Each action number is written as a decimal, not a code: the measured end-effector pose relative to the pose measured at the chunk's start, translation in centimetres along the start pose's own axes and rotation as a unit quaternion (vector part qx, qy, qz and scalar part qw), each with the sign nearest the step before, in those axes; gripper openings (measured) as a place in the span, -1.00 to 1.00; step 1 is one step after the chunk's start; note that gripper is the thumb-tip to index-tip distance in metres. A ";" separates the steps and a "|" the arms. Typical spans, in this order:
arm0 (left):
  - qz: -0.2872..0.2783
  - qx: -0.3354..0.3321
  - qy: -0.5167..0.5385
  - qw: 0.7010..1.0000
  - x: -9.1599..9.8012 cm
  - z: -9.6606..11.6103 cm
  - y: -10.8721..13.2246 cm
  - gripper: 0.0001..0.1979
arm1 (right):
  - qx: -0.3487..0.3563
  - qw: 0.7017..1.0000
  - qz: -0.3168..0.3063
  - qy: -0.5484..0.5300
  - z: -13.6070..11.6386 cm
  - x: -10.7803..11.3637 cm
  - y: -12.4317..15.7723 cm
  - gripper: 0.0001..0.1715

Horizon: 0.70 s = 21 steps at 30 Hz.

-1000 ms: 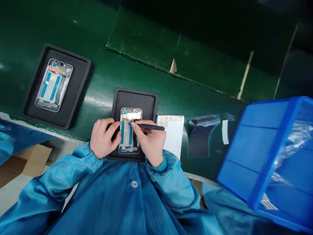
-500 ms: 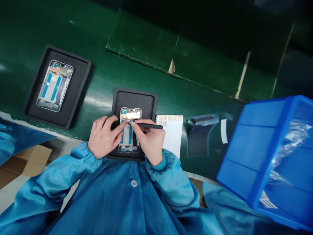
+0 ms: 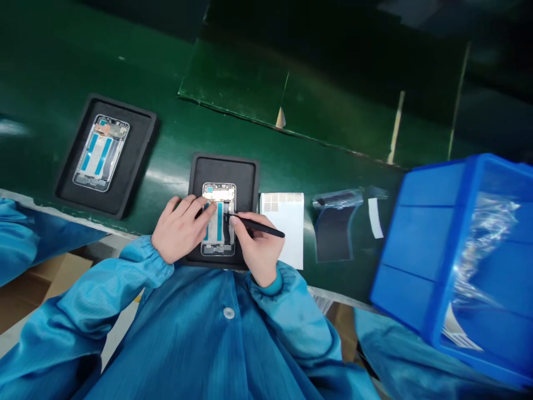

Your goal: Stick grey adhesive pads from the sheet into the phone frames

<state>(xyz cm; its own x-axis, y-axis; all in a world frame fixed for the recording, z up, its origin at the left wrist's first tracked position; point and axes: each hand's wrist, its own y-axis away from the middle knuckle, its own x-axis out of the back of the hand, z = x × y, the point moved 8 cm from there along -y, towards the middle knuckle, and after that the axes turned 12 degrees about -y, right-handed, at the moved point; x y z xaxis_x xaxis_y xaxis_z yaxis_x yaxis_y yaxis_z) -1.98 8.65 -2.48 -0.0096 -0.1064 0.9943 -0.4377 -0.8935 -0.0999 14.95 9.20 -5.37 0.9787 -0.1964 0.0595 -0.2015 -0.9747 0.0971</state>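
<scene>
An open phone frame (image 3: pixel 219 218) with blue strips lies in a black foam tray (image 3: pixel 224 171) at the near edge of the green belt. My left hand (image 3: pixel 180 229) rests on the tray's left side, its fingers stretched out with the fingertips pressing on the frame's upper left. My right hand (image 3: pixel 259 248) is closed round a thin black tool (image 3: pixel 257 226), whose tip touches the frame's right edge.
A second black tray (image 3: pixel 137 166) holding another phone frame (image 3: pixel 101 152) lies to the left. Right of my hand are a white sheet (image 3: pixel 287 219), a dark bagged part (image 3: pixel 335 229) and a large blue bin (image 3: pixel 453 261). Blue sleeves of other people show at both lower sides.
The view has shifted a little. My left fingertips slid further onto the frame. The tool's tip moved from the frame's middle to its right edge.
</scene>
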 end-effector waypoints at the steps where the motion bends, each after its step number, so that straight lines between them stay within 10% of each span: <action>1: -0.006 -0.003 -0.001 1.000 0.0 -0.1 -0.1 -0.57 | 0.004 1.000 -0.001 0.000 0.1 -0.1 0.0 -0.84; 21: -0.034 -0.089 0.020 0.995 -0.3 -1.0 1.3 -0.55 | 0.011 0.999 -0.006 -0.053 0.9 0.0 -0.3 -0.83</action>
<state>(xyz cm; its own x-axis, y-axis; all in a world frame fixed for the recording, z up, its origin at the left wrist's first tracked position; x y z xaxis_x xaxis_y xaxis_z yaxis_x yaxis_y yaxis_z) -3.45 7.96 -2.87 -0.0088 -0.0270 0.9996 -0.5914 -0.8059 -0.0269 15.03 9.38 -6.25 0.9800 -0.1931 -0.0476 -0.1892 -0.9790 0.0755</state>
